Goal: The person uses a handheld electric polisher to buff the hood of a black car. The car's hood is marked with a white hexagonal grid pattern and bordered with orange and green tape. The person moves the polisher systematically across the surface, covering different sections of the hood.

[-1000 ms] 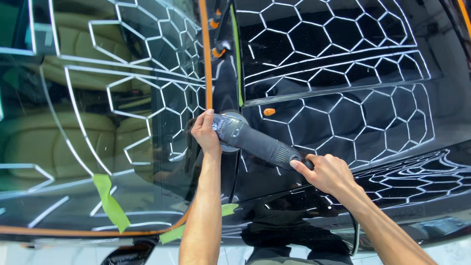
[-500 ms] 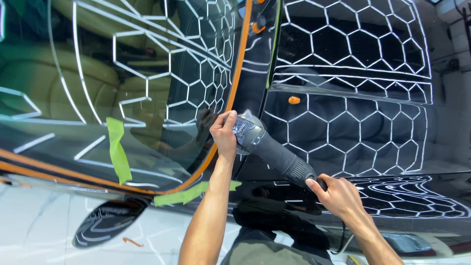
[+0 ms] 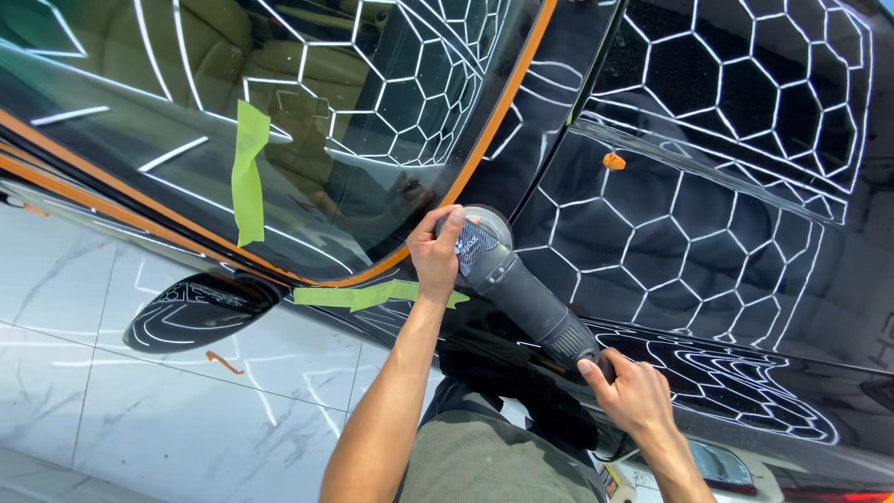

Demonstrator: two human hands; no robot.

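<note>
Polisher (image 3: 521, 289) now shifted rightward along the black car panel (image 3: 670, 233); left hand (image 3: 436, 256) fingers cap its head, right hand (image 3: 629, 396) fingers wrap the rear grip; seemingly heavy, rigid, best held at both ends.

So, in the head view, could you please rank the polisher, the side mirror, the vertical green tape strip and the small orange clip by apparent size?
1. polisher
2. side mirror, though close to the polisher
3. vertical green tape strip
4. orange clip
</note>
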